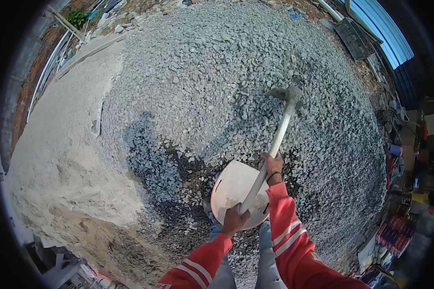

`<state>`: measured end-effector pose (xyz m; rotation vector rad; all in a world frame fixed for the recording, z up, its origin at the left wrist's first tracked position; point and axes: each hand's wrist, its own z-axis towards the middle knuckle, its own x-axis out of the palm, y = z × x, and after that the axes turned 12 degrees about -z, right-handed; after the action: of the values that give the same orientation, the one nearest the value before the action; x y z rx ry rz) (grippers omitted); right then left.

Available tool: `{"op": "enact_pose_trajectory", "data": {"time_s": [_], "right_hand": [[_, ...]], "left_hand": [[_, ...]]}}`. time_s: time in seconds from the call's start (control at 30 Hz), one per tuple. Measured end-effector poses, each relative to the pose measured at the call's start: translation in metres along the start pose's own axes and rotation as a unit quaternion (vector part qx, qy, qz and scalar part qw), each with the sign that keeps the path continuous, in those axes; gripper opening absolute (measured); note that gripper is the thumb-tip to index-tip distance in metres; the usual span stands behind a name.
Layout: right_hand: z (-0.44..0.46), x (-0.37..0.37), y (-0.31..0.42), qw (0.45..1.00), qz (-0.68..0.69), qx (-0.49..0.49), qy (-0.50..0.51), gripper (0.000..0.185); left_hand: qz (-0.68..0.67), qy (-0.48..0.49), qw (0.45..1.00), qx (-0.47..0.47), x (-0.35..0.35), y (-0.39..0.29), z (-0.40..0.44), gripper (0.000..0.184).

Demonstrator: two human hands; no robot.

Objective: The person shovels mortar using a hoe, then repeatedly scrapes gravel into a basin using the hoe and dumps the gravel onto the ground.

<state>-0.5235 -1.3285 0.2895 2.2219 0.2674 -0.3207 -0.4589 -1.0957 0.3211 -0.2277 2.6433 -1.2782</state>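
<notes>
In the head view, the left hand and right hand grip a long pale-handled hoe, pointing forward-right from above the pale round basin, its grey head, nearer the right hand, towards the grey gravel heap's far right edge.

And there spread the gravel, right across the middle, sand against its left side! The basin sat just before the legs; over it slanted the hoe, left hand low, right hand farther up, its head ahead over the gravel. Boxes lay off right, sheeting far ahead of them.
</notes>
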Motion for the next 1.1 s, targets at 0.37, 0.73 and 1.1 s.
{"op": "enact_pose_trajectory", "data": {"time_s": [0.37, 0.73, 1.1], "right_hand": [[-0.117, -0.05, -0.153, 0.979, 0.057, 0.193, -0.034, 0.025], [0.035, -0.227, 0.191, 0.959, 0.056, -0.242, -0.133, 0.024], [0.189, -0.148, 0.085, 0.898, -0.313, 0.0, -0.308, 0.039]], "left_hand": [[0.237, 0.08, 0.965, -0.081, 0.007, 0.107, -0.155, 0.042], [0.008, 0.054, 0.959, 0.28, 0.211, -0.139, 0.1, 0.02], [0.118, 0.032, 0.99, 0.065, 0.172, -0.082, 0.139, 0.032]]}}
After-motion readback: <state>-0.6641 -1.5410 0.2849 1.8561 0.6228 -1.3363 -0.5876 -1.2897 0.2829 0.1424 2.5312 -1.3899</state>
